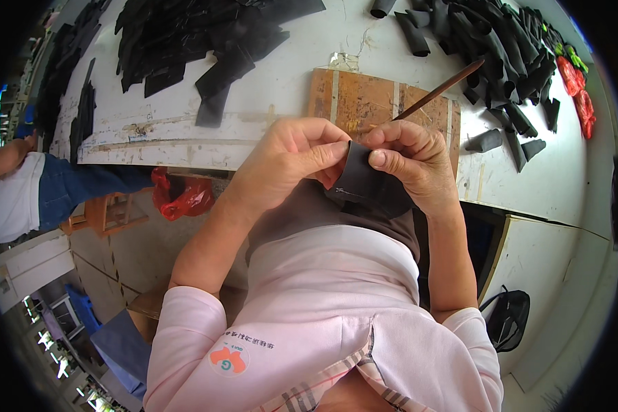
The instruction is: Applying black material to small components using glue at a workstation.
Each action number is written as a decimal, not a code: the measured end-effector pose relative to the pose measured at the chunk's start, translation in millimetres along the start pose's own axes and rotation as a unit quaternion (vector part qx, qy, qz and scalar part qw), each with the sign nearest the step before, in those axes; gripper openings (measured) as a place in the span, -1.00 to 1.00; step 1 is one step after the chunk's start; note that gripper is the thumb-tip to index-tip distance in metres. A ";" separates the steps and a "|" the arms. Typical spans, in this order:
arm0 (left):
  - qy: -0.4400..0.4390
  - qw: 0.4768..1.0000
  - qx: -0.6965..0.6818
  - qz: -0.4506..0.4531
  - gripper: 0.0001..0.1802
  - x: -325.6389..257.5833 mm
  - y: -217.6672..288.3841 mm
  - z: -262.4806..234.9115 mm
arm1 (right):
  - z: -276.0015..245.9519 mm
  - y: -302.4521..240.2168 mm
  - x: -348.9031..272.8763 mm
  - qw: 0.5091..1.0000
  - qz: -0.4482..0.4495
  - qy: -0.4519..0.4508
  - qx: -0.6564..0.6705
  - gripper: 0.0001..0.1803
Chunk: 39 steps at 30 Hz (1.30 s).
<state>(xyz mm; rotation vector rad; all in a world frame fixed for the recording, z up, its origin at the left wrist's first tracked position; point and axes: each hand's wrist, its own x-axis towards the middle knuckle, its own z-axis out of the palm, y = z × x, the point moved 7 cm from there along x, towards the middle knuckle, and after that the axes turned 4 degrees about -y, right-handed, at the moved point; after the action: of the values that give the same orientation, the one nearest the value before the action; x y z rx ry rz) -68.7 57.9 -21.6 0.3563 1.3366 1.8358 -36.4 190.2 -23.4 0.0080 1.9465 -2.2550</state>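
Observation:
Close above the table's front edge, both my hands pinch a small black fabric piece (362, 177). My left hand (288, 161) grips its upper left edge between thumb and fingertips. On the other side, my right hand (419, 156) has thumb and fingers closed on the upper right edge. A pale mark shows low on the piece. Something red (332, 176) peeks out under my left fingertips; its kind is unclear. A dark, slim stick (441, 89) slants up from behind my right fingers; whether they hold it or it rests there, I cannot tell. Beyond lies a brown, tape-striped board (360, 96).
Flat black pieces (178, 44) are heaped at the far left of the white table (281, 89), rolled black pieces (505, 51) at the far right. Red plastic bags (182, 196) (578, 96) are at the left edge and far right. Another person's arm (8, 158) shows at left.

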 end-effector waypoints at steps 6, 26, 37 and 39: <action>0.023 0.998 -0.019 -0.053 -0.82 -1.0 -1.8 -1.5 | 2.1 -8.1 -3.8 0.999 -0.031 -0.013 -0.034 -0.61; -0.044 0.989 -0.022 -0.140 -0.85 -3.3 -36.5 -1.9 | 3.9 16.8 -11.3 0.996 0.071 -0.052 -0.033 -0.87; -0.004 0.995 0.028 -0.096 -0.91 -5.8 -25.7 3.1 | 9.4 -4.1 -9.9 0.988 -0.033 -0.057 -0.139 -0.84; 0.017 0.993 0.085 -0.084 -0.93 -7.6 -18.8 4.1 | 13.7 -10.1 -8.1 0.971 -0.072 -0.061 -0.222 -0.83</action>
<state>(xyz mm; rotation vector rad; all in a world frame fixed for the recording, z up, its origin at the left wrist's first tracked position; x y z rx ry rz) -52.9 56.8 -35.0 0.2941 1.5048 1.6000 -28.3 179.1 -10.6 -0.3257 2.3982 -1.7920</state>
